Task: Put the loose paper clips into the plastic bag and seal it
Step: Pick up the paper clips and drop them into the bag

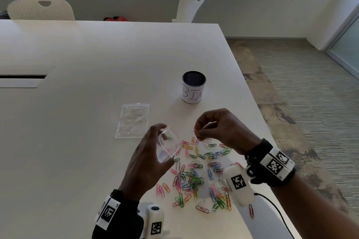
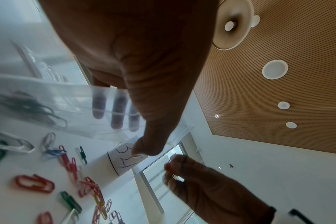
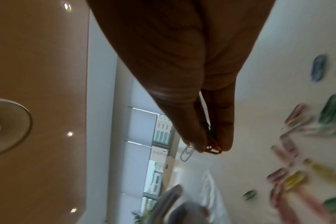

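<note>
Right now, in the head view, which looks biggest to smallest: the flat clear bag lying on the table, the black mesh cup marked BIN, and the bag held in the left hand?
1. Flat clear bag
2. Held bag and mesh cup: alike in apparent size, and the bag sits nearer the camera, so unranked.

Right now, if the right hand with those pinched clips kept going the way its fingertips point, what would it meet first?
Probably the open mouth of the small plastic bag held by the left hand. The right hand pinches its paper clips with fingertips aimed left and slightly down; depth is unclear, so it might pass just beyond the bag.
</note>
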The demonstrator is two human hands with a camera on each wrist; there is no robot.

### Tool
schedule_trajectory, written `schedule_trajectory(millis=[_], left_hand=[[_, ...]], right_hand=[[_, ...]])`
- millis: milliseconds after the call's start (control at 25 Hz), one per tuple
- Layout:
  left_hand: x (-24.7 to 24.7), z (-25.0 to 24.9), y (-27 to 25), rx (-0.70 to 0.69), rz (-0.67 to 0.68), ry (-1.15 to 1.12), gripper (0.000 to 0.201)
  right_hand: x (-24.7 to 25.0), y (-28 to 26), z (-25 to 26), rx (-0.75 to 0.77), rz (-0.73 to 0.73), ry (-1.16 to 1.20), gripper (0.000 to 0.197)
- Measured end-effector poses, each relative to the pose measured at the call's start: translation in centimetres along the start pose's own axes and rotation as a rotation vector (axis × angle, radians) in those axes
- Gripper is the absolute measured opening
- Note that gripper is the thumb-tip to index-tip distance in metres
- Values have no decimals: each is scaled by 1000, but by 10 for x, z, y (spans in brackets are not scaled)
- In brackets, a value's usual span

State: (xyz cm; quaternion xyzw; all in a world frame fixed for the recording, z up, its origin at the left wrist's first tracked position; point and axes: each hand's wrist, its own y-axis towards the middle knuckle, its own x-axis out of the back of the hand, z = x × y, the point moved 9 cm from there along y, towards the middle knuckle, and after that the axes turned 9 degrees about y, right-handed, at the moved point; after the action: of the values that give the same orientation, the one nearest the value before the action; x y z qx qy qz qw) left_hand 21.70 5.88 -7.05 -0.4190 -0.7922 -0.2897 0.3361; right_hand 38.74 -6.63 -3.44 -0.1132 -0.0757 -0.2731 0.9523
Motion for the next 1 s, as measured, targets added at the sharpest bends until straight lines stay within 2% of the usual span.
schedule_trajectory(millis=[160, 440, 640, 800, 880, 1000], left_hand=[[0, 1, 0, 0, -9, 8, 87], [0, 4, -1, 34, 10, -48, 84], [3, 5, -3, 6, -16, -10, 84], [9, 11, -3, 7, -37, 9, 88], [15, 15, -3, 13, -46, 8, 89], [29, 20, -6, 29, -77, 5, 87]], right_hand=[[-32, -10, 37, 107, 47, 93, 14], [-74, -7, 59, 287, -12, -309, 16], [-71, -8, 67, 303, -8, -338, 16], [-46, 0, 62, 283, -97, -352, 13], [-33, 10, 48, 231, -137, -404, 13], [-27, 26, 12, 117, -108, -551, 14]])
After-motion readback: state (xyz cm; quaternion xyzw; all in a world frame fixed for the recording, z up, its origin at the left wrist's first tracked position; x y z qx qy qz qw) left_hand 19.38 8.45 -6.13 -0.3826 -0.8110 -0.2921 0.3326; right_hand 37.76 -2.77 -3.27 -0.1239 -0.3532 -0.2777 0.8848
